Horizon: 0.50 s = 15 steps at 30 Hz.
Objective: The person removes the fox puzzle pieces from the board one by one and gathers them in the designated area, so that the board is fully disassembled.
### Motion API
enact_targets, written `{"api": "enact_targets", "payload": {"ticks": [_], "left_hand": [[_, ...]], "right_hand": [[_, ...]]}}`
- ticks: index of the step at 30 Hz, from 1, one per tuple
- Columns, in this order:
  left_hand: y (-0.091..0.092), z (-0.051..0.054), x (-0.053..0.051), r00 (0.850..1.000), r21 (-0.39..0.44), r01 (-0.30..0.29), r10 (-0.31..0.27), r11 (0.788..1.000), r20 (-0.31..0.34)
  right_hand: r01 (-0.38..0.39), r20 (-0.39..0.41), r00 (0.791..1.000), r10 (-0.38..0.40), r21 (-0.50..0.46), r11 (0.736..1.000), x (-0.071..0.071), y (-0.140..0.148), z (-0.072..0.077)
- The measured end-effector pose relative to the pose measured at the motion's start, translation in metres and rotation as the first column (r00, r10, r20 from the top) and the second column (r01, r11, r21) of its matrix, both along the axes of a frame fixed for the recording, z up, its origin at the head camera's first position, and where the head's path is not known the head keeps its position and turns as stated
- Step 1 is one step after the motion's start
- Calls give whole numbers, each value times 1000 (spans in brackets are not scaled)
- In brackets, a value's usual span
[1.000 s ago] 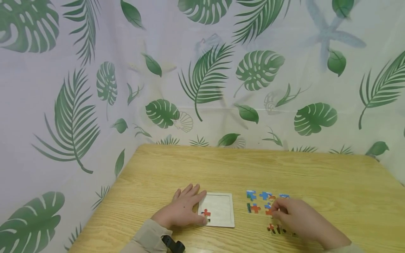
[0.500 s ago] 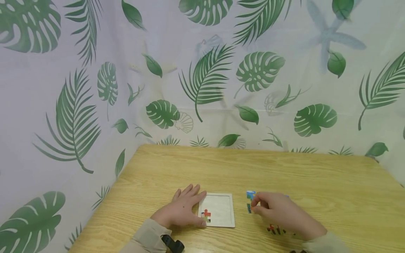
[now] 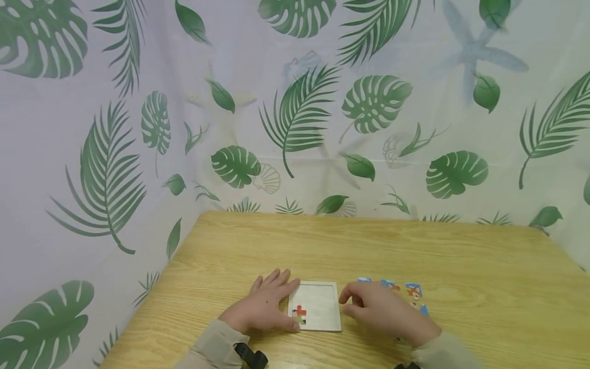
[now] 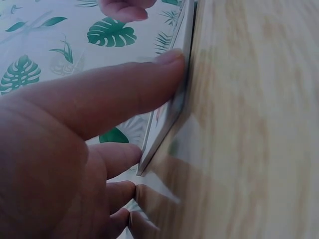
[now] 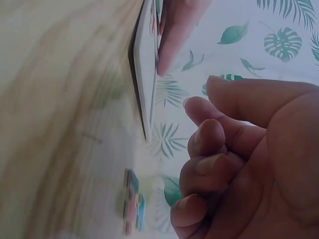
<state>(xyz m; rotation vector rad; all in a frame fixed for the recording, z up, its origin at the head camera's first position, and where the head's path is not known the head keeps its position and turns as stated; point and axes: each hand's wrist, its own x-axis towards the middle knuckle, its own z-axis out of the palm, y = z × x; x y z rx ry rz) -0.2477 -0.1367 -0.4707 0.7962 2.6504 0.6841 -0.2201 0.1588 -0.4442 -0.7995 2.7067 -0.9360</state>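
A shallow white square puzzle tray (image 3: pixel 322 307) lies on the table in the head view. Joined jigsaw pieces (image 3: pixel 299 313), red, green and white, fill its lower left corner. My left hand (image 3: pixel 267 307) is spread along the tray's left side, its thumb (image 4: pixel 164 64) resting on the near edge. Just off the tray's right edge is my right hand (image 3: pixel 382 310), thumb and forefinger close together and the other fingers curled. No piece shows at its fingertips in the right wrist view, but one could be hidden behind the thumb.
Loose jigsaw pieces (image 3: pixel 413 291) lie right of the tray, partly covered by my right hand. A few appear edge-on as coloured pieces (image 5: pixel 132 201) in the right wrist view. Behind the wooden table (image 3: pixel 276 241) hangs a leaf-printed cloth (image 3: pixel 313 189).
My right hand has moved left from among the loose pieces to the tray's right edge, uncovering pieces at the far right. The left hand and the tray have stayed in place.
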Motion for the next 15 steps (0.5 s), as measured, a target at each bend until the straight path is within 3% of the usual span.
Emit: {"api": "enact_targets", "payload": {"ticks": [15], "left_hand": [[3, 2, 1, 1000, -28, -11, 10, 1000, -20]], "right_hand": [[-69, 5, 998, 69, 20, 997, -7, -51, -9]]}}
